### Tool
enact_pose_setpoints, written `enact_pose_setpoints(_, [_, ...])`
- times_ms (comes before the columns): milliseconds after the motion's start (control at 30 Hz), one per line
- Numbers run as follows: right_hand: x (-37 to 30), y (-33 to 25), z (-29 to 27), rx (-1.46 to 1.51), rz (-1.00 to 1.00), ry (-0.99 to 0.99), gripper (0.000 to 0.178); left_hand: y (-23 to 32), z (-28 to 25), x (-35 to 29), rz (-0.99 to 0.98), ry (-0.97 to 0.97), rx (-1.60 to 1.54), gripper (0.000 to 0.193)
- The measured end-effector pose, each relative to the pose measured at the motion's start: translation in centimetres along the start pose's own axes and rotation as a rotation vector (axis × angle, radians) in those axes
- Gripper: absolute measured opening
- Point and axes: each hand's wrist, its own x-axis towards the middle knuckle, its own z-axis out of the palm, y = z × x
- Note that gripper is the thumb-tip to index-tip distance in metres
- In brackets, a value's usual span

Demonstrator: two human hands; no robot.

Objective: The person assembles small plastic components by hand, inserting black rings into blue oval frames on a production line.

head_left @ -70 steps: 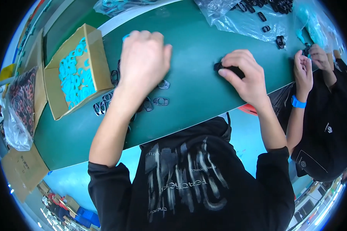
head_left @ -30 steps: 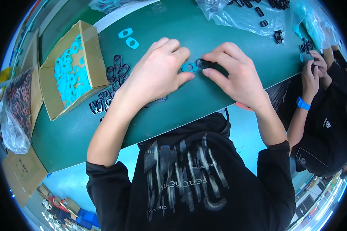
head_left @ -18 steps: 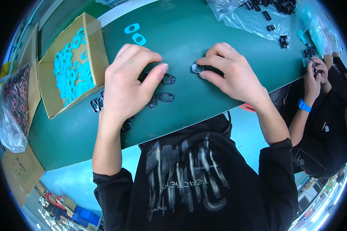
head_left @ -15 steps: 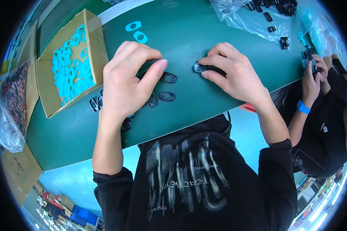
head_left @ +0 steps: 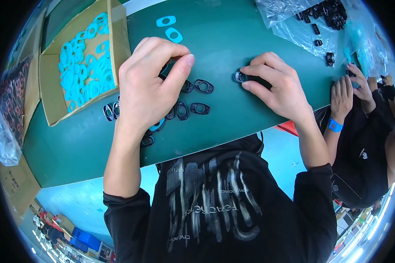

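My left hand [head_left: 151,81] is raised over a loose group of black oval rings. Its fingers are curled, with thumb and forefinger tips close together; anything pinched there cannot be made out. Just right of it lie a black oval ring [head_left: 203,86] and another black ring [head_left: 200,108]. Partly hidden by the left wrist is a teal ring [head_left: 157,126] among black ones. Further right, the thumb and fingers of my right hand [head_left: 278,85] grip a small black oval ring piece [head_left: 240,77] low over the green table; my fingers cover part of it.
A cardboard box [head_left: 122,33] of teal oval rings stands at the left. Two teal rings [head_left: 166,21] lie beyond my left hand. A clear plastic bag [head_left: 289,28] with black parts is at the far right. A co-worker's hand [head_left: 341,94] is at the right edge.
The whole view has shifted, moving the table's things rightward. Against the table, my left hand has moved slightly left; my right hand keeps its grip. The co-worker's hands have moved apart.
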Motion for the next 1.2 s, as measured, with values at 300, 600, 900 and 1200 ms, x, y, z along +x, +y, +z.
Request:
enact_pose_setpoints(300, [-0.2, 0.3, 0.2, 0.009, 0.017, -0.006, 0.026, -0.2, 0.0, -0.2, -0.020, 0.022, -0.025, 0.007])
enact_pose_setpoints(600, [-0.5, 0.3, 0.5, -0.031, 0.035, 0.031, 0.025, -0.4, 0.9, 0.0, -0.067, 0.081, 0.069, 0.011])
enact_pose_setpoints(900, [1.4, -1.9, 2.5, 0.056, -0.016, 0.279, 0.039, -0.6, 1.7, 1.8, -0.036, -0.086, 0.516, 0.027])
enact_pose_setpoints(1200, [-4.5, 15.4, -8.4, -0.512, 0.442, 0.331, 0.030, -1.1, 2.1, 4.5, -0.014, -0.222, 0.509, 0.014])
